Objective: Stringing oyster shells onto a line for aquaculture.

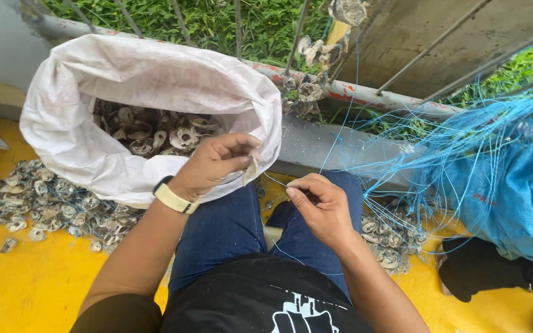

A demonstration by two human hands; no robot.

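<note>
Left hand (pixel 214 163) pinches a flat grey oyster shell (pixel 251 168); right hand (pixel 319 206) nips thin blue line (pixel 340 132) — best kept taut, shell steady.

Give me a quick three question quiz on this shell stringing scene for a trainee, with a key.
1. True or false: the left hand pinches a single shell.
2. Which holds the bulk of the shells? A) the white sack B) the blue bag C) a metal bucket
3. Fill in: the right hand pinches a thin blue ____.

Key: 1 true. 2 A. 3 line; it runs up toward the railing, where strung shells hang. More loose shells lie on the yellow floor.
</note>
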